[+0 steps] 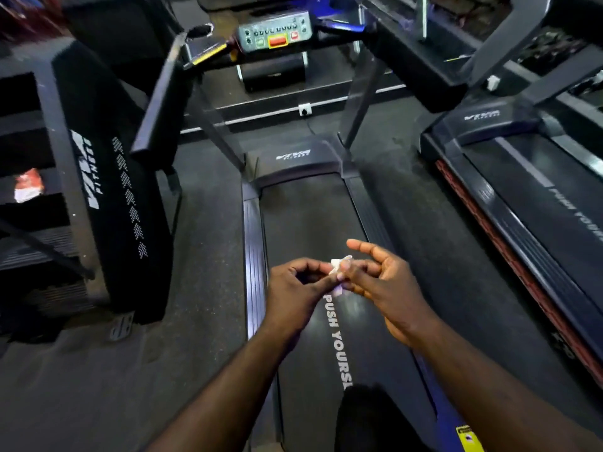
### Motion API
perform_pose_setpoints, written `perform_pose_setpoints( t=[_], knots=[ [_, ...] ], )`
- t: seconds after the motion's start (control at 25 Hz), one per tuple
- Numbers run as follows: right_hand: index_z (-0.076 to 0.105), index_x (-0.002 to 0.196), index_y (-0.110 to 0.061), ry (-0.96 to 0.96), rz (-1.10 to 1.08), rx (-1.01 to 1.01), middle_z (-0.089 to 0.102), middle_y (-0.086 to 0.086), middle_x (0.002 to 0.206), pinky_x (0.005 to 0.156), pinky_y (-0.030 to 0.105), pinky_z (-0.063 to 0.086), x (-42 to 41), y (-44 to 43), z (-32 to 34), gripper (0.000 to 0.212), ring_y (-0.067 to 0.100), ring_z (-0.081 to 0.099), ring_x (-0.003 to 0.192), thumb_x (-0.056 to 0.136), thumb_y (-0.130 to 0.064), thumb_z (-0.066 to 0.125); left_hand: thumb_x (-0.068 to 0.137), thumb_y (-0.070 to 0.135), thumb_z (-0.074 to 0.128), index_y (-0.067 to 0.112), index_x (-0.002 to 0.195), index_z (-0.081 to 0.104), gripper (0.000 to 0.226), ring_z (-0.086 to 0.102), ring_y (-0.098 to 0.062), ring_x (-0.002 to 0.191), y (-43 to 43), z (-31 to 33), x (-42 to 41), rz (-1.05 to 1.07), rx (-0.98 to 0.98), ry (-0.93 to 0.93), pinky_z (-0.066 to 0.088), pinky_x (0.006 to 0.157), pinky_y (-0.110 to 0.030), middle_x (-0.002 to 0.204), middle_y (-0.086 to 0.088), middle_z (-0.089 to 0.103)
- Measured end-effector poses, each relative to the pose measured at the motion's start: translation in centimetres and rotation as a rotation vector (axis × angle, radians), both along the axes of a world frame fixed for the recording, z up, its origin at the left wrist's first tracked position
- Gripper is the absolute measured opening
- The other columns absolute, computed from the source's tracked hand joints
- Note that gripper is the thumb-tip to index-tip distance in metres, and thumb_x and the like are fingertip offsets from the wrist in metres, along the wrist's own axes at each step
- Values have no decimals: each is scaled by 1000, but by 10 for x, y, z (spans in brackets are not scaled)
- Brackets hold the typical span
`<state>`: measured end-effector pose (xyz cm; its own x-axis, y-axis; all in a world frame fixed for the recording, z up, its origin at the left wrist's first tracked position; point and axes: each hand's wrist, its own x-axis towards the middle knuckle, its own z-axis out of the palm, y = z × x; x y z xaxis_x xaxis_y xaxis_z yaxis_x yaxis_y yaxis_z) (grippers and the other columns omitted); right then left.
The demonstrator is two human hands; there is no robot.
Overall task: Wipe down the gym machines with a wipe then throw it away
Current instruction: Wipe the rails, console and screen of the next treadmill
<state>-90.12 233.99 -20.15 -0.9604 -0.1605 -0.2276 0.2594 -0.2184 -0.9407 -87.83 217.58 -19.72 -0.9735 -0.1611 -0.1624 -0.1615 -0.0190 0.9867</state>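
a small crumpled wipe point(337, 267) is pinched between the curled fingers of the left hand point(293, 288) and the fingertips of the right hand point(381, 282), index held straight, above the treadmill belt point(310, 216), so no machine is being wiped and both wiping and disposal are judged yet to come.

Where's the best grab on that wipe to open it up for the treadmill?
Probably the loose white edge of the wipe poking up between the hands. It's a small crumpled wad, pinched from the left by the left hand and from the right by the right hand. Pinch that edge from above and pull the sides apart.
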Motion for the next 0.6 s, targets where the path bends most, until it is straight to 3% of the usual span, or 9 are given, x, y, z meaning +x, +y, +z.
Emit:
perform_pose_setpoints(
  t=[0.08,0.28,0.48,0.6],
  knots=[
    [55,140,-14,0,32,36,79,15,105,92,34,60,-39,9,31,60,27,76,102,87,1,78,77,-4,88,-8,92,75,20,75,-23,78,8,33,-41,39,61,-58,60,74,-28,87,-22,78],
    [56,142,-15,32,83,70,79,12,107,94,34,60,-94,3,138,69,26,75,106,81,2,83,73,1,86,-9,98,77,28,76,-36,96,0,133,-84,68,359,-138,61,92,-41,102,-28,77],
    [56,142,-16,84,133,134,80,15,99,81,30,60,-148,-28,200,69,24,77,93,82,9,80,84,-11,71,-19,98,70,16,76,-38,91,-34,178,-137,100,470,-125,64,83,-39,102,-33,74],
    [54,145,-13,152,98,235,80,13,97,85,35,60,-183,-42,215,73,21,77,92,81,10,81,87,-11,68,-18,94,72,11,75,-33,84,-49,188,-173,75,492,-119,64,81,-38,97,-32,75]
  ],
)
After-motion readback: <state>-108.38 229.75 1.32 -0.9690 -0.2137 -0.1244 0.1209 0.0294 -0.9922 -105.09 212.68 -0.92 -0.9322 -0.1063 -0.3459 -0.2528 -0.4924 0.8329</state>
